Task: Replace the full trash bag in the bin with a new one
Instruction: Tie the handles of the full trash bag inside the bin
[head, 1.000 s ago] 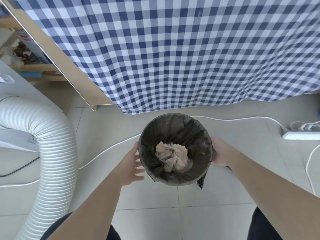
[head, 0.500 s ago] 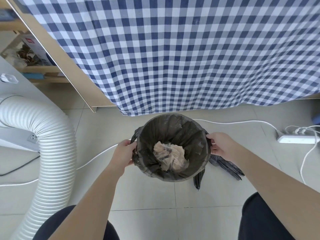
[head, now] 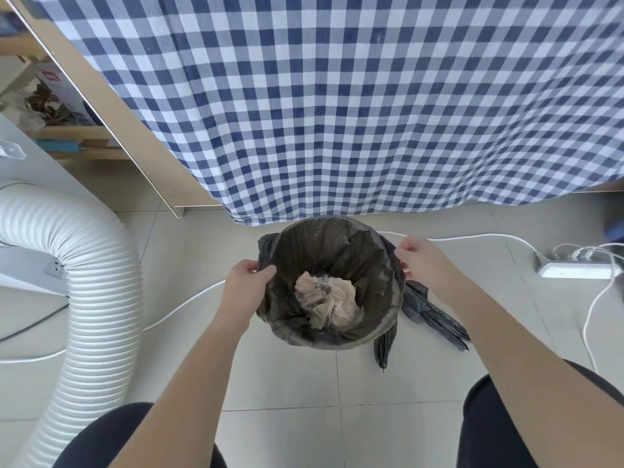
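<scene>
A round bin [head: 341,342] stands on the tiled floor just in front of a hanging checked cloth. It is lined with a black trash bag [head: 324,248] that holds a crumpled clear plastic wad [head: 326,298]. My left hand [head: 248,285] pinches the bag's edge at the left side of the rim. My right hand [head: 423,261] pinches the bag's edge at the right side of the rim. The bag's loose black flaps [head: 432,315] hang over the bin's right side onto the floor.
A blue-and-white checked cloth [head: 337,106] hangs close behind the bin. A wide white ribbed hose [head: 98,298] curves down the left. A white cable [head: 189,298] crosses the floor, and a white power strip [head: 574,270] lies at right. My knees [head: 499,427] are at the bottom.
My hands went from the bin's sides to its rim and took hold of the bag's edge on both sides. The bag's flaps have come loose from the rim.
</scene>
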`<state>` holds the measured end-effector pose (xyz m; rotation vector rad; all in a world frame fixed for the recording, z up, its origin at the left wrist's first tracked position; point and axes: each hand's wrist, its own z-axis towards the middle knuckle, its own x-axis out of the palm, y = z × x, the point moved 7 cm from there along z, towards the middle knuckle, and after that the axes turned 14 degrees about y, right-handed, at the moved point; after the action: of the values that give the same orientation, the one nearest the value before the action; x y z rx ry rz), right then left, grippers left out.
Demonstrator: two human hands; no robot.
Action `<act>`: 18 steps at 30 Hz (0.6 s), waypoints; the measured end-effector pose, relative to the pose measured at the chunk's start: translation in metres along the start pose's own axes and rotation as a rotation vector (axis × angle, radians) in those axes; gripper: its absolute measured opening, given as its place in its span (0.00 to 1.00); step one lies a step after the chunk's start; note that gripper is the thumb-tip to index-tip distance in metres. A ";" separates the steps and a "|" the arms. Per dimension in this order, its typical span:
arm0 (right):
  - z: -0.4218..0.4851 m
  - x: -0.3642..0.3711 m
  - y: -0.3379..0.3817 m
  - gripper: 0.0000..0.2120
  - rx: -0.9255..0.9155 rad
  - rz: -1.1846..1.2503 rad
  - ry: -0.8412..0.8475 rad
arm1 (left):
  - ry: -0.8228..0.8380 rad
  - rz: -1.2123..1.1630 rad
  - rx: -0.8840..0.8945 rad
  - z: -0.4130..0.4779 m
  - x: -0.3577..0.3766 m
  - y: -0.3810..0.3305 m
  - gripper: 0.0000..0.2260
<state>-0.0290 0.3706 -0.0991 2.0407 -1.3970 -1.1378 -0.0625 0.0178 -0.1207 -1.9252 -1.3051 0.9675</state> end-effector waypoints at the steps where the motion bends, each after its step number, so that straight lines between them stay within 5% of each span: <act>1: 0.001 0.000 -0.002 0.09 0.007 0.050 0.006 | -0.004 0.000 0.007 -0.001 0.000 -0.003 0.08; 6: -0.002 0.010 0.000 0.09 0.059 0.222 0.072 | 0.032 0.039 0.115 -0.010 0.005 -0.026 0.09; 8: -0.003 0.012 -0.002 0.16 0.083 0.206 0.078 | 0.053 0.073 0.156 -0.015 0.008 -0.036 0.09; 12: -0.005 0.003 0.018 0.11 -0.038 0.209 0.024 | 0.012 0.099 0.245 -0.020 0.004 -0.053 0.08; 16: -0.013 -0.005 0.033 0.10 -0.086 0.436 0.019 | -0.070 -0.077 0.289 -0.023 -0.016 -0.058 0.06; 18: -0.019 -0.007 0.033 0.06 -0.039 0.348 0.045 | -0.074 -0.175 0.281 -0.026 -0.022 -0.058 0.06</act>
<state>-0.0339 0.3616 -0.0619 1.6979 -1.6145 -0.9542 -0.0752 0.0135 -0.0547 -1.5501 -1.2793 1.0777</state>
